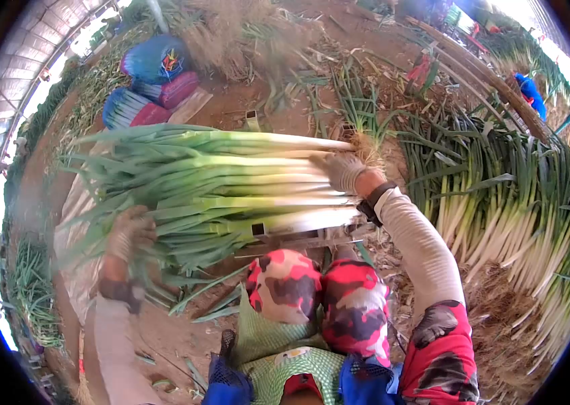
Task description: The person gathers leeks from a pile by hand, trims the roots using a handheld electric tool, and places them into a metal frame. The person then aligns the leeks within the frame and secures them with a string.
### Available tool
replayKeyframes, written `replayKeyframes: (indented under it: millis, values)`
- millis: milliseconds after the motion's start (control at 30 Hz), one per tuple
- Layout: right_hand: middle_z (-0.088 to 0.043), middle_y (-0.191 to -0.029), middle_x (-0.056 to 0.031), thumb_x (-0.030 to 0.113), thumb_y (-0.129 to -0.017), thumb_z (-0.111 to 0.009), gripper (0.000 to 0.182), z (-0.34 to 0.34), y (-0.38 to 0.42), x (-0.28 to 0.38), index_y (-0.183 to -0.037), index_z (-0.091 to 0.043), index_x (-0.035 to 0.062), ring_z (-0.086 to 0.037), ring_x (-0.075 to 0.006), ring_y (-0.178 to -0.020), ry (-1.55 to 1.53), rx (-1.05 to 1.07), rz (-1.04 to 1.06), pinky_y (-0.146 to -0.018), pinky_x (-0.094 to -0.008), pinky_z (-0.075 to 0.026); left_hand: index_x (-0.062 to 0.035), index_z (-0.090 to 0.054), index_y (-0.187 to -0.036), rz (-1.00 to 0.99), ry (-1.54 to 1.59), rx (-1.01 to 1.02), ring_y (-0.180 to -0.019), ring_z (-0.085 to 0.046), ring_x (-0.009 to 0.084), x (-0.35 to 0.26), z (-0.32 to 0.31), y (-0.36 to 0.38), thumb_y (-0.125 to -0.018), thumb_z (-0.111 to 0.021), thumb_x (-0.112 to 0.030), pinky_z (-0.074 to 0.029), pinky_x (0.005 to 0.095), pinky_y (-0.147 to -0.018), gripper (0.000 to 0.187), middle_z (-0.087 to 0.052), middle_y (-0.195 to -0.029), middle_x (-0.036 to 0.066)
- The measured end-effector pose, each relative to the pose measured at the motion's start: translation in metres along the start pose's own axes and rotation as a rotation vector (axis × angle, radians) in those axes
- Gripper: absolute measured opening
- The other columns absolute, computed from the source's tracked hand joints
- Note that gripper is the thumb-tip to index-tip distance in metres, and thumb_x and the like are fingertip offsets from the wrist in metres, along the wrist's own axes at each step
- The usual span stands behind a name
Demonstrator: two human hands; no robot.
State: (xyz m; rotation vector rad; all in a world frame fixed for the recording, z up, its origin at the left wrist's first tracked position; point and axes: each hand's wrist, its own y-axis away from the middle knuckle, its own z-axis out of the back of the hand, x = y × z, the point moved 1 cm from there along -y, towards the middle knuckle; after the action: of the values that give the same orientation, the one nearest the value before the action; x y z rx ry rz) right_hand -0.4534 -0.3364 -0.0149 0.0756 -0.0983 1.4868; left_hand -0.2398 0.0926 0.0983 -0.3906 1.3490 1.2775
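A thick bundle of long green onions [231,179] lies crosswise in front of me, leaves to the left and white stalks to the right, on a low metal stand [258,231] that is mostly hidden. My right hand [342,172], in a light knit glove, is closed over white stalks near the root end. Brown roots [371,152] hang just beyond its wrist. On the near side of the leaves is my left hand [130,233], also gloved. It touches the green tops, its fingers smeared by motion. Pale sheeting [76,233] shows under the leaf ends.
A large heap of green onions [507,202] spreads along the right. Blue and red bundles [153,81] sit at the back left. Loose leaves [214,307] litter the dirt floor near my knees [285,287]. Wooden poles [487,81] run across the back right.
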Motion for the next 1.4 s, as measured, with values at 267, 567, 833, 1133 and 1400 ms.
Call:
replayKeyframes:
  millis: [267,567,833,1133,1400]
  values:
    - [-0.052,-0.119,-0.0189,0.007,-0.069,-0.064,0.075,-0.002,-0.007,-0.016,-0.139,-0.036,0.0119,-0.056,-0.0339,-0.103,0.064,-0.003,-0.100,-0.090,-0.0436,-0.044,-0.0029,-0.056,-0.118,-1.329,-0.977,-0.313,-0.106,-0.055,0.0292,-0.057,-0.162,-0.041,-0.080,-0.065,-0.031,-0.040,0.0400,-0.094,0.048,-0.061,-0.110,0.013]
    - [-0.050,-0.123,-0.0177,0.025,-0.078,-0.066,0.071,0.000,0.040,-0.038,-0.139,-0.034,0.0114,-0.049,-0.0353,-0.113,-0.169,0.024,-0.213,-0.095,-0.0461,-0.040,-0.0066,-0.054,-0.116,-1.143,-1.489,-0.127,-0.100,-0.051,0.0309,-0.028,-0.163,-0.094,-0.078,-0.062,-0.043,-0.036,0.0475,-0.090,0.053,-0.054,-0.103,0.013]
    - [-0.054,-0.114,-0.0189,0.028,-0.086,-0.057,0.059,-0.032,0.017,-0.018,-0.138,-0.034,0.0125,-0.052,-0.0374,-0.107,-0.008,-0.117,-0.241,-0.089,-0.0490,-0.041,-0.0079,-0.052,-0.121,-1.048,-1.454,-0.005,-0.096,-0.051,0.0318,-0.036,-0.134,-0.102,-0.079,-0.064,-0.031,-0.039,0.0441,-0.088,0.050,-0.054,-0.100,0.013]
    - [-0.052,-0.123,-0.0209,0.024,-0.082,-0.057,0.049,-0.020,0.074,-0.019,-0.127,-0.049,0.0057,-0.053,-0.0390,-0.108,-0.342,-0.511,-0.215,-0.096,-0.0457,-0.040,-0.0054,-0.047,-0.129,-0.981,-1.537,-0.042,-0.111,-0.043,0.0386,-0.006,-0.166,-0.082,-0.079,-0.060,-0.041,-0.030,0.0495,-0.100,0.062,-0.048,-0.117,0.020]
    - [-0.052,-0.117,-0.0245,0.022,-0.072,-0.065,0.057,-0.154,0.313,-0.118,-0.121,-0.046,0.0009,-0.055,-0.0409,-0.103,0.081,-0.326,-1.416,-0.087,-0.0442,-0.047,-0.0040,-0.045,-0.129,-0.992,-1.530,-0.008,-0.110,-0.043,0.0381,-0.007,-0.165,-0.101,-0.083,-0.059,-0.036,-0.029,0.0489,-0.100,0.058,-0.046,-0.118,0.018]
